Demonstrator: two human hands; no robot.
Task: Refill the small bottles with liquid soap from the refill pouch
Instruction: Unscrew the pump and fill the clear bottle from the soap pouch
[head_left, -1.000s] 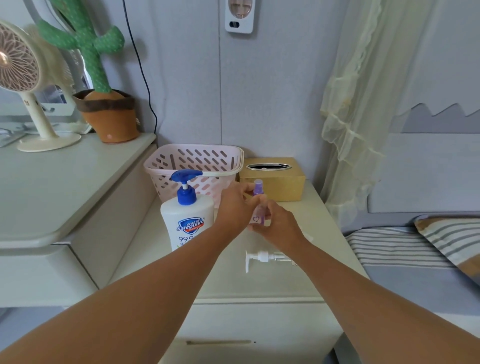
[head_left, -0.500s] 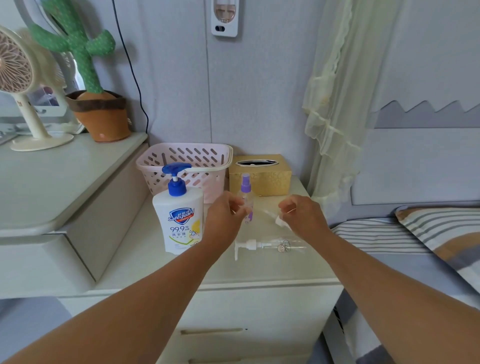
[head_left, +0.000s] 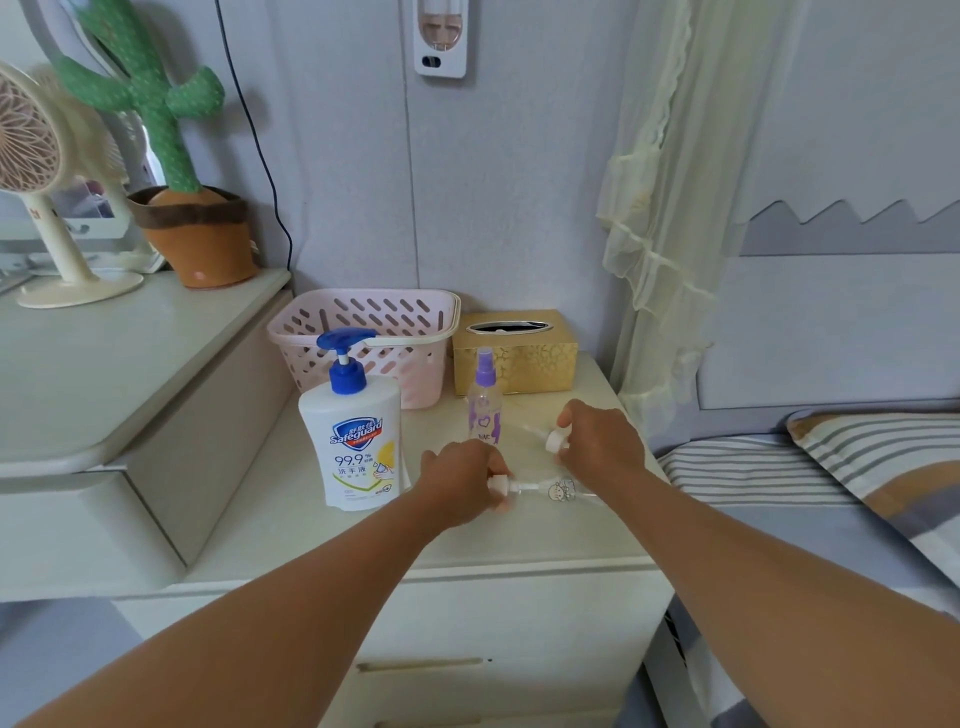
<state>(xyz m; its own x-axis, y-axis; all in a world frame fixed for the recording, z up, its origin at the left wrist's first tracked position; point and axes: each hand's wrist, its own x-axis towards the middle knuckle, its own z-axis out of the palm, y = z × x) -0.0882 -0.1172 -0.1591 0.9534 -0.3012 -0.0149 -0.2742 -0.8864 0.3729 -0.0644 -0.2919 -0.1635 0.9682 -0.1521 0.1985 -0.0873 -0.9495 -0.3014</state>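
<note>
Clear plastic is what both hands are working on here. The left hand (head_left: 462, 483) is curling its fingers round the white pump end of the clear pump bottle (head_left: 558, 489), which is lying on its side on the tabletop (head_left: 519, 540), just in front of the upright purple spray bottle (head_left: 484, 402). The right hand (head_left: 602, 441) is pinching a white-capped clear piece (head_left: 554, 440) just above the tabletop (a second small bottle or a dip tube, too glassy to tell).

This is looking like the opening step, with nothing being filled yet. To do it well, the lying bottle is wanting to be stood upright and held by its body, not only its pump, so the collar is turning against a firm grip. The Safeguard soap bottle (head_left: 358, 441) is standing just to the left, and no refill pouch is showing. Any loosened cap is best going down flat, away from the edge beside the bed (head_left: 753, 467).
</note>
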